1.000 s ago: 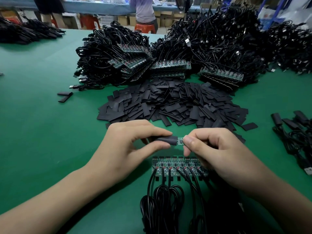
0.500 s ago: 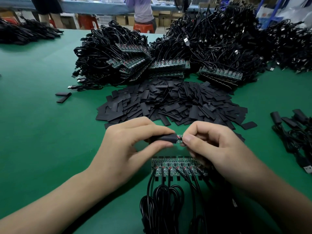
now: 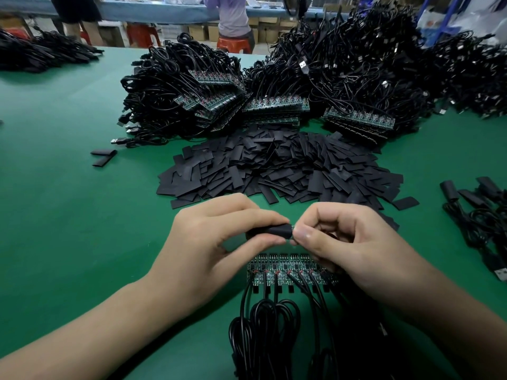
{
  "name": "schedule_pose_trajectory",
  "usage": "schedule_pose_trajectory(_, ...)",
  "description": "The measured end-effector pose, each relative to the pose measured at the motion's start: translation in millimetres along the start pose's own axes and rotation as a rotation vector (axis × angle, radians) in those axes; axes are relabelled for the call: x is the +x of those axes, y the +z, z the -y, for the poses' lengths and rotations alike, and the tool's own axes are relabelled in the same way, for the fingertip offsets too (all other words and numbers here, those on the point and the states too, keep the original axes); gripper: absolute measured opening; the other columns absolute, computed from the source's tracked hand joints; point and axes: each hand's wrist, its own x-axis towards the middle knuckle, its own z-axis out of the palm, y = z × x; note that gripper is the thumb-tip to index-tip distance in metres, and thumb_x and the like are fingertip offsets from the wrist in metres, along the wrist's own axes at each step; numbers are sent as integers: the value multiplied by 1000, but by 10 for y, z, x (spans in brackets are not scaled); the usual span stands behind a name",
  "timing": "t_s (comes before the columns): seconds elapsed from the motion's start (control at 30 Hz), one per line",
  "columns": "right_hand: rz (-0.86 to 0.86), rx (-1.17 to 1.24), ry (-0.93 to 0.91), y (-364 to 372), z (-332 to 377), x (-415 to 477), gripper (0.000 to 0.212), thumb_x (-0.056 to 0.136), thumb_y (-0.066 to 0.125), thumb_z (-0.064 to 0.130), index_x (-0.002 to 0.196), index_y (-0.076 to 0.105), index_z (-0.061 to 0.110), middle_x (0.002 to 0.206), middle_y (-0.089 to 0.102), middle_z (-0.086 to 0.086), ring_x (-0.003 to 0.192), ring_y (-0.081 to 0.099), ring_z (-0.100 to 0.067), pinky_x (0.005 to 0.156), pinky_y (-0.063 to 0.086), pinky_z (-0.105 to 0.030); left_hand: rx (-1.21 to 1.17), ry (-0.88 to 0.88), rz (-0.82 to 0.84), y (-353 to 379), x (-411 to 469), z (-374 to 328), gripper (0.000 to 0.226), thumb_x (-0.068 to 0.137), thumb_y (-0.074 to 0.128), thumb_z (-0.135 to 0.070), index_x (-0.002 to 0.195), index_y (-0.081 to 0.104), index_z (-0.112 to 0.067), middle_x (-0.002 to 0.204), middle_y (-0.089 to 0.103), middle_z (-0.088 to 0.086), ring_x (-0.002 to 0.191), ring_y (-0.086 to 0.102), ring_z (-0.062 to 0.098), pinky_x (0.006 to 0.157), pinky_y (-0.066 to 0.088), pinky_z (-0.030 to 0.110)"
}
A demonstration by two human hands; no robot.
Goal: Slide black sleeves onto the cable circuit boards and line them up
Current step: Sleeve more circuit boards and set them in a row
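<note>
My left hand (image 3: 208, 242) pinches a black sleeve (image 3: 274, 231) between thumb and forefinger, above the green table. My right hand (image 3: 345, 242) pinches the end of a small green circuit board (image 3: 293, 229) that is almost fully inside the sleeve; only a sliver shows. Below the hands lies a row of bare circuit boards (image 3: 285, 270) side by side, with their black cables (image 3: 263, 330) coiled toward me. A big heap of loose flat black sleeves (image 3: 285, 165) lies just beyond the hands.
Stacks of board strips with tangled cables (image 3: 247, 91) fill the back of the table. Sleeved cables (image 3: 477, 212) lie at the right edge. Two stray sleeves (image 3: 103, 156) sit at the left. A person on a red stool (image 3: 233, 20) is behind the table.
The sleeve has slid further over the board; less green shows between my fingers. Both hands have stayed almost in place.
</note>
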Motion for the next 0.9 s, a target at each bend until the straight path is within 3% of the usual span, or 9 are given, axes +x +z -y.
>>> schedule_pose_trajectory(0.4,73,117,29,-29,13,-8,21,90,66,41,74,71,29,58,54,10,51,44,-5,55,37,-11,-41,13,33,-21,28,-27,19,89,77,-23,105,79,-13,92,71,-6,85,64,2,80,48,14)
schedule_pose_trajectory(0.6,35,140,36,-42,25,3,18,89,66,42,85,76,28,77,73,1,59,58,-8,60,46,-14,-21,-20,3,-33,47,-4,18,88,77,-24,104,79,-16,90,71,-6,82,66,7,74,51,19)
schedule_pose_trajectory(0.9,-20,109,1,-9,17,-8,19,98,66,25,82,75,20,76,75,-1,65,64,-8,68,48,-13,-15,-35,9,-13,17,8,17,89,77,-26,105,79,-18,90,70,-8,82,65,3,75,49,15)
